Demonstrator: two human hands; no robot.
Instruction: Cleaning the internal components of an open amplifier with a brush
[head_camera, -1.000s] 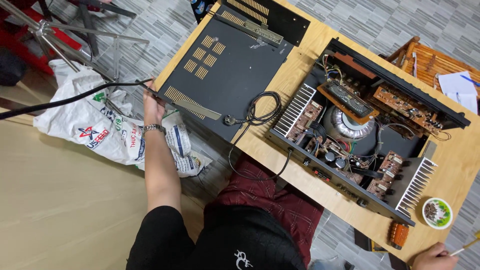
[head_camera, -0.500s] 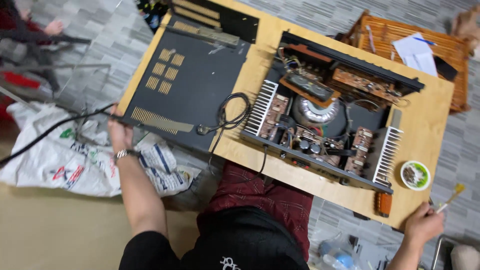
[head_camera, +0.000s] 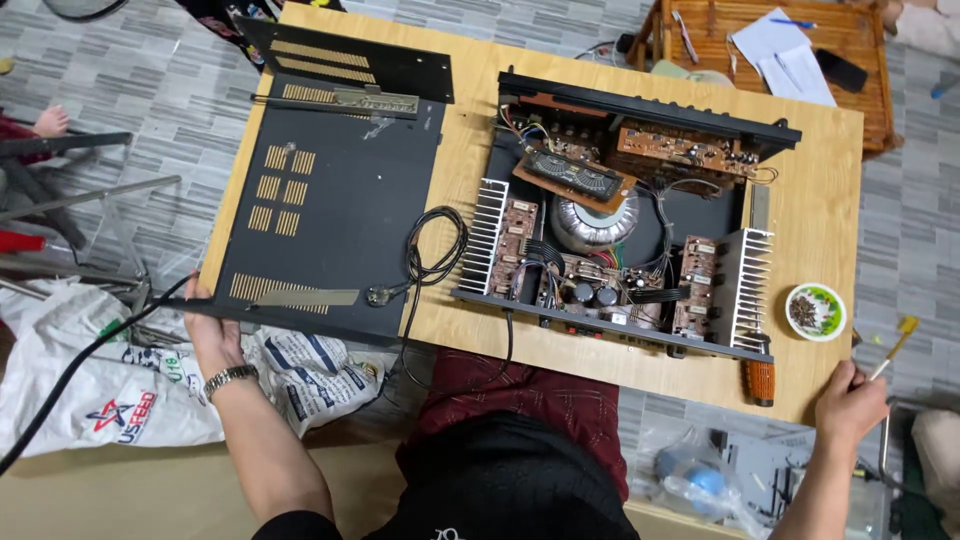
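Left hand (head_camera: 212, 335) is down at the near-left corner of the wooden surface (head_camera: 830, 180), fingers curled round the near edge of the black metal cover (head_camera: 340, 215), gripping it; a watch (head_camera: 230, 379) sits on that wrist. The cover lies flat on the left half of the surface, vent slots facing up, its near edge hanging just over the surface's rim. Over on the right, the right hand (head_camera: 848, 405) is at the near-right corner, fingers closed round a small brush (head_camera: 893, 346) with a yellow tip, which points up and away, off the surface's edge. Between the two hands sits the opened amplifier chassis (head_camera: 625, 225), circuit boards, a round transformer (head_camera: 593, 222) and finned heat sinks all exposed. A black cable (head_camera: 432, 250) coils between cover and chassis. Near the right hand, a small round dish (head_camera: 815, 311) and a brown-handled screwdriver (head_camera: 760, 378) rest on the surface. White printed sacks (head_camera: 110, 395) lie on the floor, bottom left
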